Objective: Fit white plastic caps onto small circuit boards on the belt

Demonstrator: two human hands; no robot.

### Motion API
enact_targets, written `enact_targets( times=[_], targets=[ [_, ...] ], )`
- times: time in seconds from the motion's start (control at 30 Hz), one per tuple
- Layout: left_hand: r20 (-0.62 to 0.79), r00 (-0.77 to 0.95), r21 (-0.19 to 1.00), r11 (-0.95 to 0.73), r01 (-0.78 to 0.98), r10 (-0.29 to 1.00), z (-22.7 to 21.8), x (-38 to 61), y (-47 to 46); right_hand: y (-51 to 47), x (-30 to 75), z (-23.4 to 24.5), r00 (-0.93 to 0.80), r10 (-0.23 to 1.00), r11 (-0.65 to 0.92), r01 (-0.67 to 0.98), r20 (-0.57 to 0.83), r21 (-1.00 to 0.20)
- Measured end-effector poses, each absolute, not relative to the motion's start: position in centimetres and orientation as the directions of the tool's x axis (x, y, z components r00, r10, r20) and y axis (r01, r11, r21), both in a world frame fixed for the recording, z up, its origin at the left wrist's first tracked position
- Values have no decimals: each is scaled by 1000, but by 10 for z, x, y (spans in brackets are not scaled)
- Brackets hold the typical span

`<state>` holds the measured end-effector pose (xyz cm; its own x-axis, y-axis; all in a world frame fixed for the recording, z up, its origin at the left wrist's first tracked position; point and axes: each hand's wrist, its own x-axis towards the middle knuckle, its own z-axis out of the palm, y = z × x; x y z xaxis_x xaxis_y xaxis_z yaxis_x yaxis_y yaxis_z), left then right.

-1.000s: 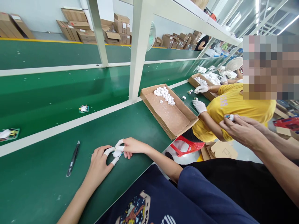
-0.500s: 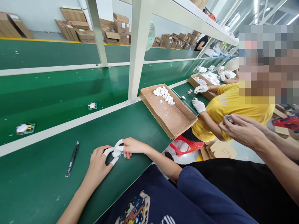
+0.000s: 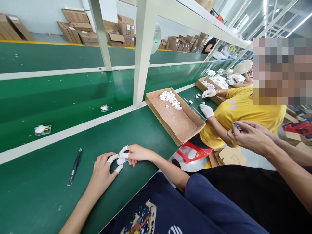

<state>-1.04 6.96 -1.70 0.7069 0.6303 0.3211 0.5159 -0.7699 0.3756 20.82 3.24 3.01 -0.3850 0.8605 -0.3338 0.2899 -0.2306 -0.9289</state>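
A small circuit board with a white pad on top (image 3: 121, 161) is held low over the green work surface (image 3: 136, 130), mostly covered by fingers. White finger cots cover several of my fingertips. Thumb and finger of my left hand (image 3: 104, 167) close on its left and near sides. From the other side, my right hand (image 3: 134, 154) grips it with fingertips at the top and right edge. Left of my left hand lies a pair of black tweezers (image 3: 75, 166), untouched.
An open cardboard tray (image 3: 174, 120) with white pieces stands to the right. Beyond the pale rail, circuit boards (image 3: 43, 129) sit on the green conveyor belt (image 3: 73, 107). A co-worker in yellow (image 3: 221, 117) works with white gloves; another person's bare hands (image 3: 248, 133) hold a small part.
The boards on the belt have moved to the right. My two hands and the board in them have stayed in place. The other person's bare hands have shifted slightly.
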Motion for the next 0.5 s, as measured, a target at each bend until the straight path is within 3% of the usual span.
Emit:
enact_targets(
  times=[0.5],
  targets=[
    [297, 706, 396, -756, 521, 643, -15, -9, 69, 32, 209, 25, -367, 868, -249, 262, -335, -932]
  ],
)
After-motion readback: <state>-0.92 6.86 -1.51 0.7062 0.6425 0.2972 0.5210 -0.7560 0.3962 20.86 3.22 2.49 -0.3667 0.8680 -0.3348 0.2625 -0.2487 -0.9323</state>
